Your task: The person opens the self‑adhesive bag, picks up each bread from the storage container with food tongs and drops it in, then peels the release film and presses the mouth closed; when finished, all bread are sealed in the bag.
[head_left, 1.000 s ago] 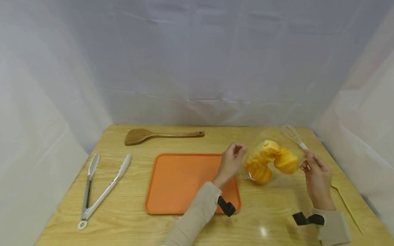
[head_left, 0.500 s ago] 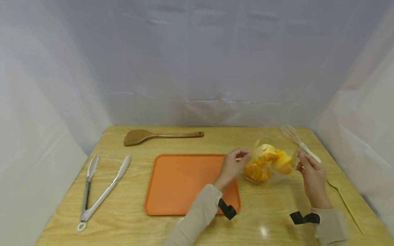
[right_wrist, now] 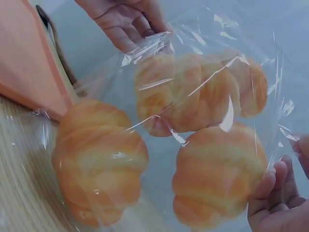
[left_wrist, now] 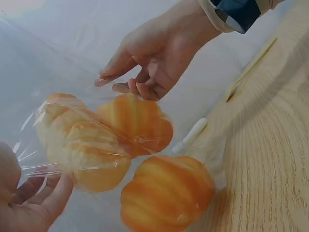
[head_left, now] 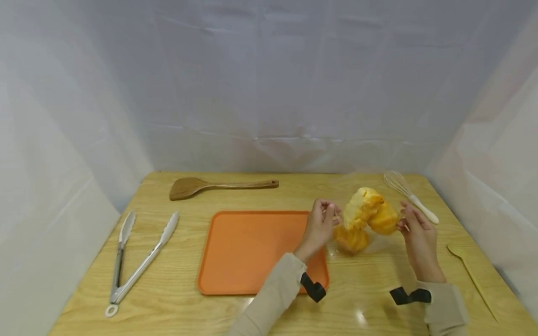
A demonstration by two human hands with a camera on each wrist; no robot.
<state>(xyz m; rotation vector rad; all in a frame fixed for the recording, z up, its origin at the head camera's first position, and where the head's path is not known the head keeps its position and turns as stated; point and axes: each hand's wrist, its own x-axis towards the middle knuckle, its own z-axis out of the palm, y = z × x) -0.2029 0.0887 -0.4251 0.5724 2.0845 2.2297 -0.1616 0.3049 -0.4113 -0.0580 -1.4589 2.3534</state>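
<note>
Between my two hands hangs a clear plastic bag [right_wrist: 149, 46] with three golden bread rolls inside. My left hand [head_left: 317, 228] pinches the bag's film on its left side, over the tray's right edge. My right hand [head_left: 420, 240] pinches the opposite side. In the right wrist view, a long twisted roll [right_wrist: 203, 92] lies along the top, with two rounder ridged rolls, one at left [right_wrist: 99, 164] and one at right [right_wrist: 219, 176], below it. The left wrist view shows the film creased and stretched at my left fingers [left_wrist: 58, 193].
An orange tray [head_left: 252, 252] lies mid-table. Open metal tongs [head_left: 140, 266] are at left, a wooden spatula [head_left: 189, 187] behind the tray. Right of the bag lie a white-handled whisk [head_left: 422, 207] and a thin yellowish spoon-like utensil [head_left: 472, 275]. White sheeting [head_left: 269, 93] encloses the table.
My right hand has moved left, closer to my left hand, uncovering the whisk handle. The rolls have shifted in the bag, and the pale one now sits higher.
</note>
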